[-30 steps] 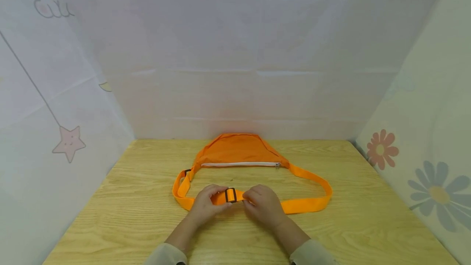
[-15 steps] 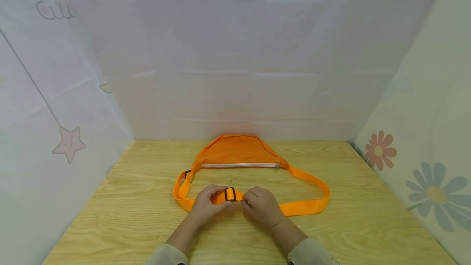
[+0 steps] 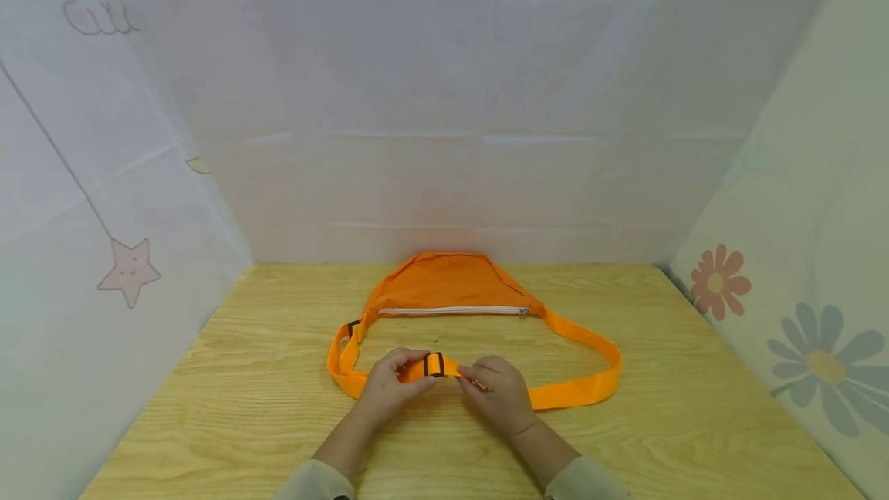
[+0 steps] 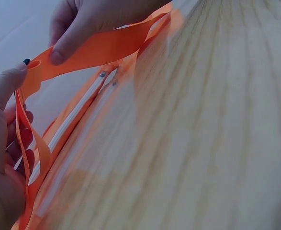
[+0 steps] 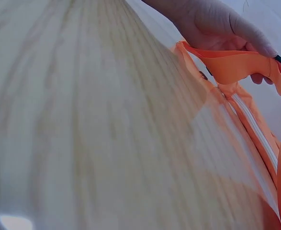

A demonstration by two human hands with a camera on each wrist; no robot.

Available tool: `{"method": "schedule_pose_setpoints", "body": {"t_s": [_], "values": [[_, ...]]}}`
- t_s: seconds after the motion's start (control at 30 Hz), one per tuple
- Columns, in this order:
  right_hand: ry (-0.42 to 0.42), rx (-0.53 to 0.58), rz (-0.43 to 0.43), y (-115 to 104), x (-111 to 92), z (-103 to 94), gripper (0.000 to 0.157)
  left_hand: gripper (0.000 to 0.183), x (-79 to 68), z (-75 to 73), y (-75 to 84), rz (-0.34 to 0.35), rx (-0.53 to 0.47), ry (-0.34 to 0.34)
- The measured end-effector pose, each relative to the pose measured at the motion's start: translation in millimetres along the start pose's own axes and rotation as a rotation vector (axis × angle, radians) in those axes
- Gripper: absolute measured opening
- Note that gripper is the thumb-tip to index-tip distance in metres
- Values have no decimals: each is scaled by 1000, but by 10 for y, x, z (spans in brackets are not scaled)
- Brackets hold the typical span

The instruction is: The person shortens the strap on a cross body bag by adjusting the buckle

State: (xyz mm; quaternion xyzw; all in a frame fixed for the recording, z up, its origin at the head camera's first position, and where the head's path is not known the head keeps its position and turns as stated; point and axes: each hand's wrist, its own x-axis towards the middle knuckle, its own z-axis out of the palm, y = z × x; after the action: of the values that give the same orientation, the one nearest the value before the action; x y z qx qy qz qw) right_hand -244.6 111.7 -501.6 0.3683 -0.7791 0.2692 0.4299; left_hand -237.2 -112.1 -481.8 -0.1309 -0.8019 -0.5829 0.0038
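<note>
An orange waist bag [image 3: 451,284] lies at the back of the table, its white zipper [image 3: 451,310] facing the hands. From both its ends an orange strap [image 3: 579,392] loops forward. My left hand [image 3: 390,383] pinches the black slider buckle [image 3: 434,365] on that strap between thumb and fingers. Just right of the buckle, my right hand [image 3: 498,392] pinches the webbing with thumb and index finger. In the left wrist view the strap [image 4: 97,50] is raised above the tabletop between both hands. Some of the right fingers are hidden from the head view.
A second black buckle [image 3: 353,326] sits on the strap's left side near the bag. The wooden table [image 3: 229,407] is enclosed by pale printed sheets [image 3: 444,99] at the back and both sides.
My right hand has turned slightly, so its thumb and index finger now show pinching the webbing. The right strap loop has drawn slightly left. My left hand stays on the buckle.
</note>
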Motion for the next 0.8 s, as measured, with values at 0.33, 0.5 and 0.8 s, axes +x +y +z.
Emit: {"method": "schedule_pose_setpoints", "body": {"t_s": [0.33, 0.5, 0.8], "values": [[46, 29, -45, -14, 26, 26, 40, 36, -12, 16, 18, -12, -85, 15], [46, 38, -55, -22, 34, 25, 29, 37, -7, 17, 2, -10, -100, -5], [42, -70, -43, -42, 44, 19, 39, 38, -3, 17, -7, -34, -116, -17]]}}
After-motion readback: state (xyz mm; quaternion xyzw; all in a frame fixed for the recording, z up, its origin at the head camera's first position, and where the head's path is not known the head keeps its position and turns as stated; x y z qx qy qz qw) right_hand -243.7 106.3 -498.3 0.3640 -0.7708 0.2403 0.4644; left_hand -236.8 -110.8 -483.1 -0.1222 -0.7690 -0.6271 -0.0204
